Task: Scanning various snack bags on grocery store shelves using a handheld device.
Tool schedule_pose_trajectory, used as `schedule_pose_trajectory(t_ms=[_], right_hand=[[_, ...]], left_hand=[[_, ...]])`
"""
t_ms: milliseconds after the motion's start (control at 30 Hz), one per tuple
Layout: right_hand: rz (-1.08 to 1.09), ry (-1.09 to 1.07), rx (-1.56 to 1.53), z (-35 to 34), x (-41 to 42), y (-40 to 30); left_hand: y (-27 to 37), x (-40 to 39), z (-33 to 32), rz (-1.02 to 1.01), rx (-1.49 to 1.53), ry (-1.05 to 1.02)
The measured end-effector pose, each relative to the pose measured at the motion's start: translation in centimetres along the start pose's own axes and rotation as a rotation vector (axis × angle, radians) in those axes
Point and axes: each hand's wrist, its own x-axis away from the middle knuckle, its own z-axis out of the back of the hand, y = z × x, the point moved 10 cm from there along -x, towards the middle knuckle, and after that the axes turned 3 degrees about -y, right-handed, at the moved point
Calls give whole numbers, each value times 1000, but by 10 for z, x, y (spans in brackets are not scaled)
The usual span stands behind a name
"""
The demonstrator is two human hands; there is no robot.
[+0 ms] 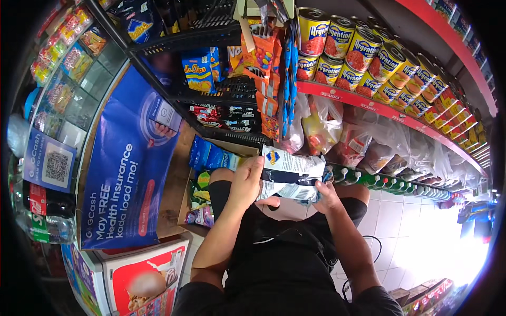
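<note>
Over my lap I hold a snack bag (292, 166), its white and black printed back facing up. My left hand (247, 179) pinches the bag's left end between thumb and fingers. At the lower right corner, my right hand (328, 197) has its thumb on the bag. Something bluish and crumpled shows beside the right fingers, too small to make out. Left of my knees stands a cardboard box (185, 205) holding several snack packs: a blue pack (213, 156), a green pack (201, 191) and a purple pack (199, 216).
A black rack (221, 94) with snack bags stands ahead, with orange candy packs (263, 71) hanging from it. On the right, a red-edged shelf (348, 98) carries stacked corned beef cans (361, 47) above plastic bags (324, 122) and a row of bottles (379, 180). A blue banner (126, 170) hangs left.
</note>
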Motion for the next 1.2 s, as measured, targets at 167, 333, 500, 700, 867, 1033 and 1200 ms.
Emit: schedule_pose_trajectory(t_ms=[167,333,500,700,867,1033,1200], right_hand=[[45,29,37,-14,6,-12],[183,48,144,-39,11,-30],[618,285,1021,-82,27,-76],[1130,-210,1706,-185,54,-79],[678,-725,1918,-182,65,-30],[440,-177,948,-115,45,-74],[449,418,709,-59,40,-85]], left_hand=[[-15,11,11,3,74,161],[25,9,30,-318,-786,361],[29,-2,45,-315,-511,475],[-2,24,-44,174,1325,-415],[-56,28,-43,340,1101,-276],[-106,39,-59,570,1106,-183],[-92,40,-75,350,909,-237]])
